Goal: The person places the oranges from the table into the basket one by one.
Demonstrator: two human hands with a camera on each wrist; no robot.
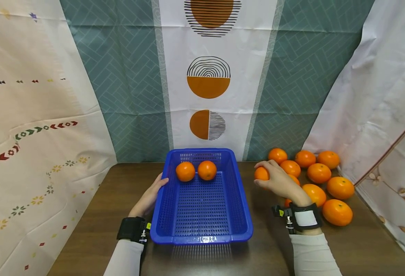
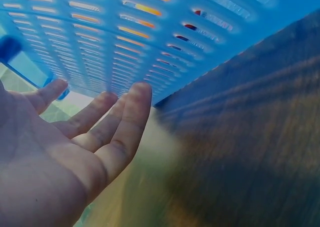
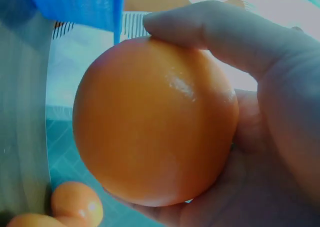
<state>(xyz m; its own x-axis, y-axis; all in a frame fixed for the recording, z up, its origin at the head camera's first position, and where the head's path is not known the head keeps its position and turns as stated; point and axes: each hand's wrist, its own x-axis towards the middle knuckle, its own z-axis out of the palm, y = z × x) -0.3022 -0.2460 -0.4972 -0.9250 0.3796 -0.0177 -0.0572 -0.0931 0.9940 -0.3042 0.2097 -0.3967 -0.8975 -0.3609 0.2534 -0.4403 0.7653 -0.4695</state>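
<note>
- While the right hand [image 1: 279,181] curls its fingers and thumb round an orange [image 1: 261,174], most of that fruit is covered by the hand in the head view; only its left side shows, just right of the blue basket [image 1: 238,199] and above the desk [image 1: 95,214].
- The right wrist view fills with the held orange [image 3: 155,122], the thumb [image 3: 215,29] lying over its top; the fingers underneath are cut off by the frame edge.
- The left hand [image 1: 149,197] lies with straight, relaxed fingers against the basket's left outer wall, gripping nothing; the left wrist view shows the open palm [image 2: 60,152] with fingertips near the slotted wall [image 2: 125,37], though blur makes it hard to tell just where they touch.
- Two oranges [image 1: 185,171] [image 1: 207,170] sit side by side at the far end inside the basket, touching or nearly so.
- A loose group of oranges [image 1: 337,212] lies on the desk to the right; some are partly hidden behind the right hand and wrist strap [image 1: 304,218], so their full count cannot be told.
- Patterned cloth hangings [image 1: 208,76] close off the back and sides.
</note>
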